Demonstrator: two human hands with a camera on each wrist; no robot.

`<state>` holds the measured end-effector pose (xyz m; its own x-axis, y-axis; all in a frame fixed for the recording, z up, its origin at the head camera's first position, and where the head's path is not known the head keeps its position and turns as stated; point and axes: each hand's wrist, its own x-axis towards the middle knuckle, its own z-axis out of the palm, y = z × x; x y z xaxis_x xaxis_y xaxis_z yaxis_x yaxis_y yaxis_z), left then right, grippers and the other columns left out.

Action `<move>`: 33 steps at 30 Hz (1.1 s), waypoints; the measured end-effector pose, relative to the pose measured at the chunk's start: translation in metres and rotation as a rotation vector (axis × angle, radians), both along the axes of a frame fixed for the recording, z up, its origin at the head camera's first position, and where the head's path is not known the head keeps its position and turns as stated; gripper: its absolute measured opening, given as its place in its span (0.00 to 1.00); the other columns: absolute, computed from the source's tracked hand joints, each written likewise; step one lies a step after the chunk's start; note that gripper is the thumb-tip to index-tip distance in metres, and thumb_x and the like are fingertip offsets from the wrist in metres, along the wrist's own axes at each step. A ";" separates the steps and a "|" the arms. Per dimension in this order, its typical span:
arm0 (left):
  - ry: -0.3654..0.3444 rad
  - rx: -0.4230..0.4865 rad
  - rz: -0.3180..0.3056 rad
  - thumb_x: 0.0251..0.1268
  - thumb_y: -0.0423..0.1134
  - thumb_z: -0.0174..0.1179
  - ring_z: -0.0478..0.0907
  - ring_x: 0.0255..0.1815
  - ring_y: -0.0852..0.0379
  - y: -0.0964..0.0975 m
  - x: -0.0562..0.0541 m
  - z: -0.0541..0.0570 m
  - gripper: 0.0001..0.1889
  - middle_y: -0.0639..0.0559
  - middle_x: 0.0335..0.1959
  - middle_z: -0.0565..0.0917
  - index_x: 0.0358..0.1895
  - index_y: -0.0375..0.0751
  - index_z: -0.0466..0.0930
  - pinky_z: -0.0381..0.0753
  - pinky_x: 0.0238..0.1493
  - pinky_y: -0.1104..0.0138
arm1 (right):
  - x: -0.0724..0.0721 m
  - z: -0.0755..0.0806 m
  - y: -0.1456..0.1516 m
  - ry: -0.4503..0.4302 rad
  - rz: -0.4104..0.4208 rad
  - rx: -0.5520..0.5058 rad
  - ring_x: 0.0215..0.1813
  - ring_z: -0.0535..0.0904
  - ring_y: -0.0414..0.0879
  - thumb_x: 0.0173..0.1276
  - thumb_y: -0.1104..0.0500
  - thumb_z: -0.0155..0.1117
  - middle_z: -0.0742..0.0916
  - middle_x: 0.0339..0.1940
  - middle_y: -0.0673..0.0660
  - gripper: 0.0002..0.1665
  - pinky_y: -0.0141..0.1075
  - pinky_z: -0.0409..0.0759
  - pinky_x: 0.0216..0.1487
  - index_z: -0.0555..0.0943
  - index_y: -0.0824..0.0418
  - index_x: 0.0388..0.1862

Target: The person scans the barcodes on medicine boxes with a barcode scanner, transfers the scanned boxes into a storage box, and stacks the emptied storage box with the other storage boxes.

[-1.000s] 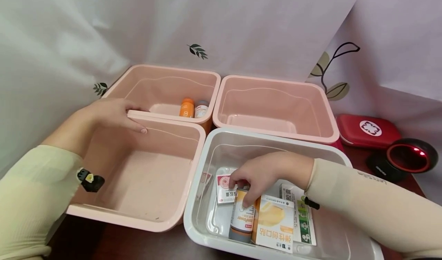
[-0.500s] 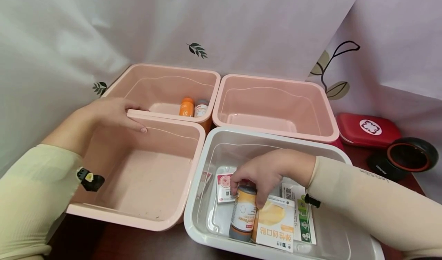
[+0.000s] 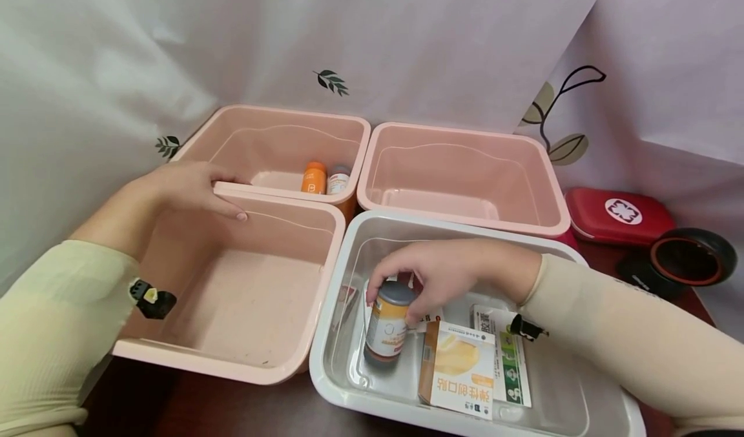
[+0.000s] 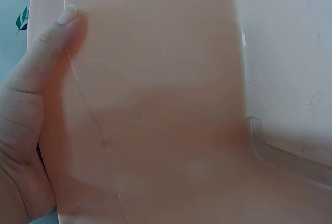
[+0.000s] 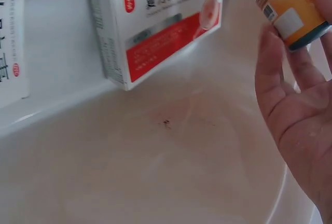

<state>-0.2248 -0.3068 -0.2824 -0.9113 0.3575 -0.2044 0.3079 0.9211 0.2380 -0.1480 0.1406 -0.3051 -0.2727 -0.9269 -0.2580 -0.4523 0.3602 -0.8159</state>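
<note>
My right hand holds a pill bottle by its upper part, inside the white bin. The bottle has a grey cap and an orange and white label, and it tilts slightly. In the right wrist view, fingers curl around the capped end of the bottle. A bandage box lies beside it, and a red and white medicine box is partly hidden behind the hand. Over on the left, my left hand grips the rim of the front pink bin, thumb inside it.
Two bottles, one an orange bottle, stand in the back left pink bin. Another pink bin is at the back right. A green and white box lies in the white bin. A red first-aid case and a black cup-shaped device sit at right.
The bottle has shifted left and slightly up with my right hand, away from the bandage box, and now overlaps the red and white box. My left hand stays on the rim.
</note>
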 end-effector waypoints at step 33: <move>0.024 -0.012 -0.026 0.53 0.64 0.80 0.82 0.47 0.52 0.006 -0.003 -0.002 0.39 0.53 0.47 0.88 0.66 0.47 0.85 0.77 0.51 0.48 | 0.027 0.079 0.073 0.295 -0.161 -0.220 0.52 0.84 0.46 0.60 0.61 0.87 0.84 0.58 0.47 0.33 0.41 0.88 0.50 0.85 0.50 0.64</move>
<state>-0.2279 -0.3010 -0.2839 -0.9063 0.3787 -0.1877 0.3372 0.9156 0.2190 -0.1207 0.2138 -0.2263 -0.4516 -0.8906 0.0529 -0.6306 0.2767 -0.7251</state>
